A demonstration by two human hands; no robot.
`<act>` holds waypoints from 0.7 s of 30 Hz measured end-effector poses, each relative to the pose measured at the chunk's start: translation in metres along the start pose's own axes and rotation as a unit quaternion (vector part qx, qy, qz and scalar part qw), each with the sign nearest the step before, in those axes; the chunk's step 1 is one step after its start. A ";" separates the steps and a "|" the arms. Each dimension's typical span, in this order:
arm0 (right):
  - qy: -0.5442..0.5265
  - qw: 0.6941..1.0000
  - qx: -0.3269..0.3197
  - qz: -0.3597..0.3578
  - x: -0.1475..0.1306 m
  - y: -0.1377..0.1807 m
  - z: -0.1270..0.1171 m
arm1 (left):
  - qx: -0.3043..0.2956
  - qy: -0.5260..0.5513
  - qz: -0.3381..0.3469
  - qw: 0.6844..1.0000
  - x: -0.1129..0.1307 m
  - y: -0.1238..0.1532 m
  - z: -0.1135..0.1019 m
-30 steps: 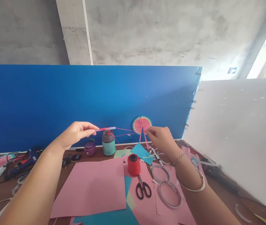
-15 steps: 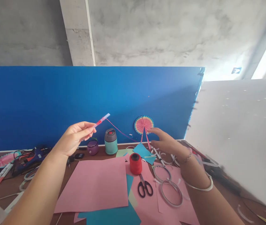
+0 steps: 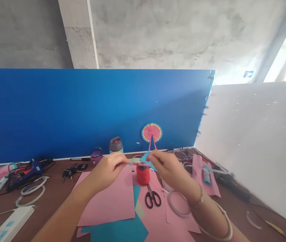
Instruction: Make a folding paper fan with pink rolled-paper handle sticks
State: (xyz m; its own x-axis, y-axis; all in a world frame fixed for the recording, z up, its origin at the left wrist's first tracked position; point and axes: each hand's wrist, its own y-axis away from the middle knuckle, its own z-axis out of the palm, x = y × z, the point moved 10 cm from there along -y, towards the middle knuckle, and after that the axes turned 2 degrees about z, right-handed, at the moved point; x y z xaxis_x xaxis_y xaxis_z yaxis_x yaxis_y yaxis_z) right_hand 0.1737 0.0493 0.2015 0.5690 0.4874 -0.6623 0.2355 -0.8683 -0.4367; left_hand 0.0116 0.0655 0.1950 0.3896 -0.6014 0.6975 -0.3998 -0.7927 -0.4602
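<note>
My left hand (image 3: 112, 167) pinches one end of a thin, pale translucent stick (image 3: 145, 164) with red thread wound on it, held level above the desk. My right hand (image 3: 167, 169) is at the stick's other end, its fingers drawn together; what they grip, if anything, I cannot make out. Just below the stick stands a red thread spool (image 3: 143, 177). Black-handled scissors (image 3: 153, 199) lie in front of the spool on pink paper. A large pink sheet (image 3: 107, 205) lies under my left forearm, overlapping blue paper (image 3: 120, 231).
A round pleated paper fan (image 3: 151, 132) leans on the blue partition (image 3: 82, 111). Behind my hands stand a flask (image 3: 116, 144) and a purple container (image 3: 96, 155). Rings of white strip (image 3: 179, 204) lie right; keys (image 3: 69, 172), a glue gun (image 3: 35, 168) and a power strip (image 3: 15, 223) lie left.
Both hands have come down and toward each other. The stick, raised at a slant before, is now level over the spool. My right hand's fingers have closed from a spread pose.
</note>
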 end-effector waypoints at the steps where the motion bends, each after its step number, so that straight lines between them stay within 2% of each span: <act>1: -0.002 1.000 0.015 0.010 0.004 -0.002 -0.010 | -0.042 0.046 -0.016 0.998 0.000 0.002 0.008; 2: -0.014 1.000 0.005 0.008 0.005 -0.004 -0.012 | -0.059 0.103 -0.033 0.992 -0.001 0.003 0.012; 3: -0.023 0.999 -0.029 -0.001 0.002 -0.005 -0.007 | -0.047 0.159 -0.049 0.985 -0.003 0.002 0.012; 5: -0.017 0.997 -0.069 -0.032 -0.009 -0.004 0.004 | 0.034 0.227 -0.072 0.971 -0.009 -0.002 0.003; 6: 0.008 0.996 -0.069 -0.056 -0.017 -0.002 0.007 | 0.084 0.223 -0.080 0.968 -0.014 -0.004 -0.002; 8: 0.092 0.991 -0.057 -0.084 -0.026 0.000 0.011 | 0.135 0.138 -0.068 0.979 -0.013 -0.007 -0.008; 9: 0.132 0.987 -0.043 -0.085 -0.027 -0.001 0.009 | 0.131 0.086 -0.039 0.987 -0.006 -0.009 -0.007; 11: 0.184 0.981 -0.005 -0.062 -0.019 -0.005 -0.001 | 0.065 0.028 0.015 0.997 0.006 -0.011 0.006; 13: 0.185 0.982 -0.001 -0.039 -0.008 -0.010 -0.007 | -0.012 0.076 0.013 0.997 0.005 -0.009 0.019; 14: 0.170 0.985 -0.024 -0.036 -0.004 -0.012 -0.004 | -0.019 0.123 -0.010 0.992 0.000 -0.008 0.020; 15: 0.149 0.987 -0.052 -0.037 -0.002 -0.012 0.002 | 0.000 0.162 -0.037 0.986 -0.007 -0.007 0.017; 16: 0.133 0.987 -0.073 -0.043 -0.002 -0.010 0.007 | 0.038 0.181 -0.062 0.981 -0.015 -0.007 0.010; 18: 0.125 0.986 -0.093 -0.064 -0.007 -0.006 0.015 | 0.112 0.137 -0.071 0.982 -0.021 -0.005 -0.003; 19: 0.129 0.985 -0.089 -0.071 -0.010 -0.005 0.017 | 0.117 0.092 -0.057 0.987 -0.018 -0.005 -0.004; 20: 0.137 0.985 -0.079 -0.071 -0.010 -0.005 0.016 | 0.092 0.050 -0.038 0.994 -0.013 -0.006 0.000; 21: 0.144 0.985 -0.066 -0.063 -0.009 -0.006 0.015 | 0.042 0.029 -0.020 0.998 -0.009 -0.007 0.010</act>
State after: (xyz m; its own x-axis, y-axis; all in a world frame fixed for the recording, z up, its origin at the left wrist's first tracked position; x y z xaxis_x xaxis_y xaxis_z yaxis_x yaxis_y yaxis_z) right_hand 0.1559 0.0511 0.2010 0.7247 0.5620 -0.3986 0.4080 -0.8162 -0.4091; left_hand 0.0194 0.0750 0.1863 0.3539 -0.5647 0.7456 -0.3125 -0.8228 -0.4747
